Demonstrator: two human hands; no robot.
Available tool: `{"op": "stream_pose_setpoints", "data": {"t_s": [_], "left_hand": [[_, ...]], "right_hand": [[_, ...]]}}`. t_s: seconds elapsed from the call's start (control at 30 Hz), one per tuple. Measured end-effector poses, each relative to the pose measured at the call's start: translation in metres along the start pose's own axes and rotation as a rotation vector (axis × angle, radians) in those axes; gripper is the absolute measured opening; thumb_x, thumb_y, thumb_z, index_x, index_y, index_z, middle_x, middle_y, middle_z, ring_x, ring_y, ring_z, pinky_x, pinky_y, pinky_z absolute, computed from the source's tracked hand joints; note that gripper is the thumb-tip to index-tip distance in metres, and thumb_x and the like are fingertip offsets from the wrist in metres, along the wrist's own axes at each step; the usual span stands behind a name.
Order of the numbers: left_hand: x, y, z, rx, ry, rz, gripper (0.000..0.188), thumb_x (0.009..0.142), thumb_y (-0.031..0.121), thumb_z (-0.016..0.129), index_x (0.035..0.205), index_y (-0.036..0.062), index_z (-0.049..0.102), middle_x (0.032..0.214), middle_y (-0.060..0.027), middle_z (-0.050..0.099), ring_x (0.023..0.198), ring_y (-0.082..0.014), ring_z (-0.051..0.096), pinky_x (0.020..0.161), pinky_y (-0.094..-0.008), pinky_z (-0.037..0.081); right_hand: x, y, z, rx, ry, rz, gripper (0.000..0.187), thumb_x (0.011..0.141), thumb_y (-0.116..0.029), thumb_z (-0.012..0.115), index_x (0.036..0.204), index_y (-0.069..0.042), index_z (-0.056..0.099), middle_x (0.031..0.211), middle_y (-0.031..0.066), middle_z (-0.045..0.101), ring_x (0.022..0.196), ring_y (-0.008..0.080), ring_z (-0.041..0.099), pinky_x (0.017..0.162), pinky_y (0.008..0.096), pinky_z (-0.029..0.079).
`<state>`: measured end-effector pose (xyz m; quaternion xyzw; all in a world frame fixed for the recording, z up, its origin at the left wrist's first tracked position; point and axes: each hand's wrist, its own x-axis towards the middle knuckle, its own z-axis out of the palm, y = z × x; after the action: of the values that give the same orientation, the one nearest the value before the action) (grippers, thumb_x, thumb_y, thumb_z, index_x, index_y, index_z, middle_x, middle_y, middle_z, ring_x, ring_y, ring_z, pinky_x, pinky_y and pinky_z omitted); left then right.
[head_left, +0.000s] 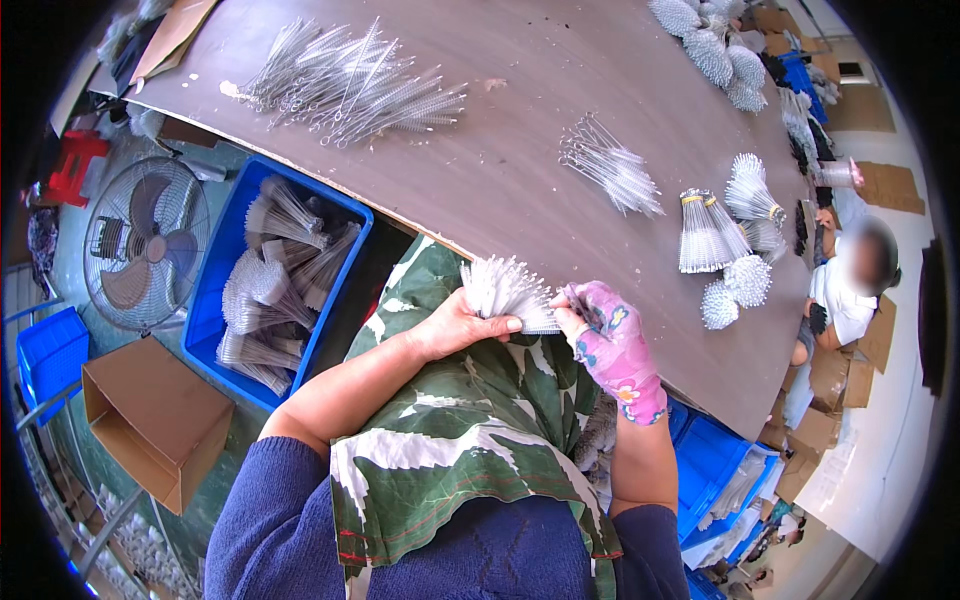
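Observation:
A fanned bundle of thin white-bristled wire tube brushes [508,292] is gripped in my bare left hand [458,326], its thumb pressed across the front. My right hand [600,330], in a pink flowered glove with bare fingertips, is closed in a pinch at the bundle's right side. What those fingertips hold is too small to make out. Both hands are over my camouflage apron [450,420], at the table's near edge. Beyond them on the table lies a small loose pile of tube brushes [612,168]. A larger loose pile of brushes [350,85] spreads at the far left.
Bundled brushes [712,235] stand at the table's right, with more [705,45] at the far right corner. Left of me are a blue crate [215,300] of bundles, a floor fan [150,245] and an open cardboard box [150,415]. Another person [850,290] sits at the right.

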<state>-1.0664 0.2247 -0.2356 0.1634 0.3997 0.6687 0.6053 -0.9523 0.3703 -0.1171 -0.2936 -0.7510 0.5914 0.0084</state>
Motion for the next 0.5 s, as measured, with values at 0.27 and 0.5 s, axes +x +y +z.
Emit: {"op": "stream_pose_setpoints", "data": {"t_s": [0.27,0.5], "left_hand": [[0.001,-0.002,-0.003,-0.013,0.002,-0.021,0.027,0.079,0.018,0.070,0.100,0.0056,0.060,0.087,0.0001,0.061,0.076,-0.0074,0.056,0.071,-0.0238,0.048],[0.004,-0.008,-0.006,0.060,0.006,0.059,0.021,0.078,0.015,0.070,0.095,0.0054,0.062,0.083,0.0023,0.061,0.076,-0.0062,0.055,0.073,-0.0236,0.047]], "right_hand": [[-0.007,0.004,0.004,-0.153,0.032,-0.027,0.013,0.079,-0.002,0.062,0.090,-0.001,0.055,0.080,0.0003,0.054,0.071,0.0049,0.049,0.061,0.0195,0.040],[0.006,-0.018,-0.006,0.160,0.113,0.168,0.015,0.078,0.002,0.060,0.093,0.001,0.059,0.084,0.0005,0.055,0.076,0.0090,0.054,0.069,0.0219,0.045]]}}
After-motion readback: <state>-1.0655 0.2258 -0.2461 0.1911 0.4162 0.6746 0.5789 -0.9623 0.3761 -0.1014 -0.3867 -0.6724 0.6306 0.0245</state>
